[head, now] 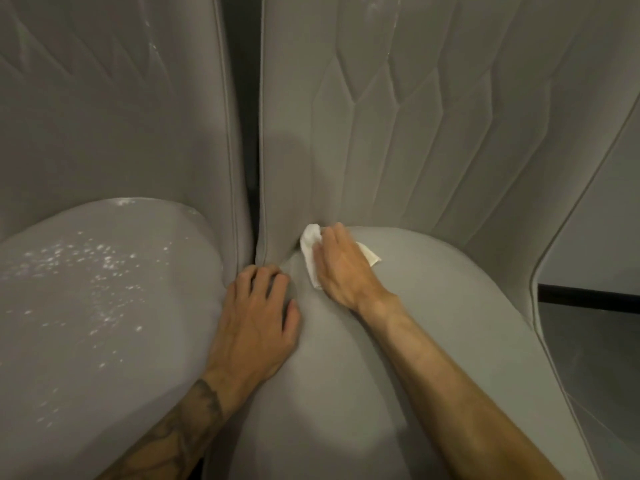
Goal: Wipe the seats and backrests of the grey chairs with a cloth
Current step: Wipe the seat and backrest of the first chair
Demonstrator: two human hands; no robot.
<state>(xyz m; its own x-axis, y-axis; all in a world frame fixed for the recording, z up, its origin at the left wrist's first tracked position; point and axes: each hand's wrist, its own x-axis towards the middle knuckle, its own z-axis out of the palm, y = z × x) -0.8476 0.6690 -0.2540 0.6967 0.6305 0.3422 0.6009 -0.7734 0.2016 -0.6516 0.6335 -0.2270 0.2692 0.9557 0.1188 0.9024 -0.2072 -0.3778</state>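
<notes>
Grey chairs (346, 393) are pictured side by side from above, parted by a dark gap (251, 133). At nine o'clock the left seat (104, 289) is flecked with white specks (104, 268) and is judged not yet wiped; a few more are caught on its backrest (104, 98) at eleven. Below centre, the left hand (256, 317) is planted where the two seats meet. Its fingers are spread and lightly bent, gripping nothing, apparently to brace the body and ease the cushions apart. At its one o'clock the white cloth (310, 244) is bunched under the right hand (341, 268), with the fingers curled over it. The cloth is pressed into the crease where the right seat (433, 323) meets its quilted backrest (433, 133), a spot where dust is likely trapped. No specks are seen on that seat.
</notes>
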